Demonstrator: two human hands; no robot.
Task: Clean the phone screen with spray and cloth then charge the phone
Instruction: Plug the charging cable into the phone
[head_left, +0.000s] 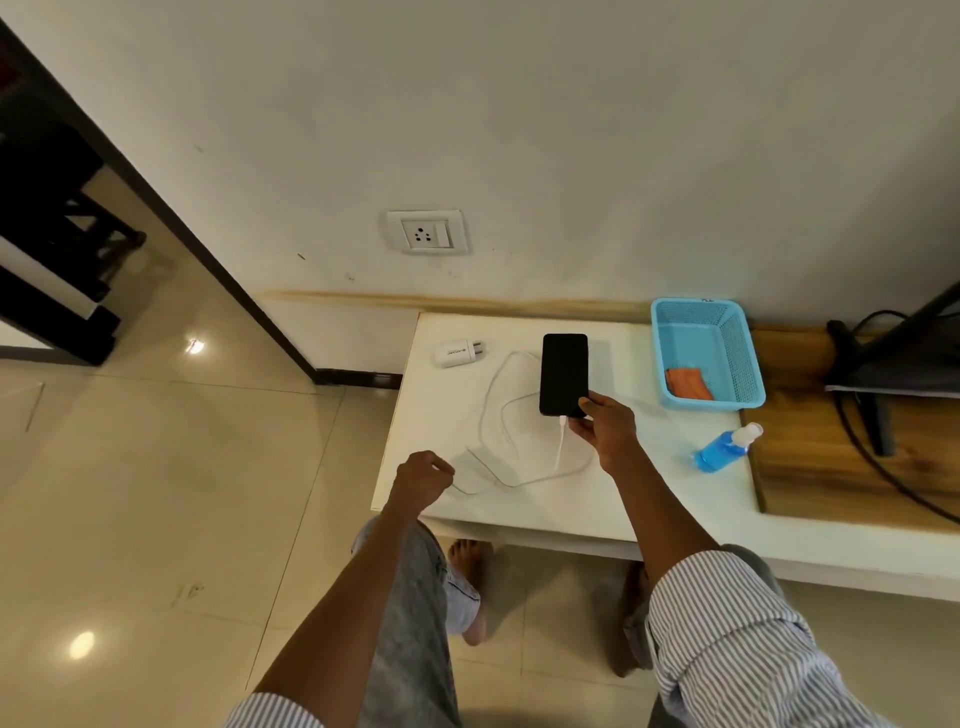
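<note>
The right hand (602, 426) is reaching forward, its fingers (584, 402) pinching the one black rectangular phone's (564, 374) near end; the left hand (423, 470), fist-curled, is holding the one thin white cable (498, 415) over the white desk (457, 405).

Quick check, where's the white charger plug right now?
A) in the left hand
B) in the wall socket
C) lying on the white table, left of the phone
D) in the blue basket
C: the charger plug lies loose on the white table to the left of the phone, and the wall socket above it has nothing plugged in.
</note>
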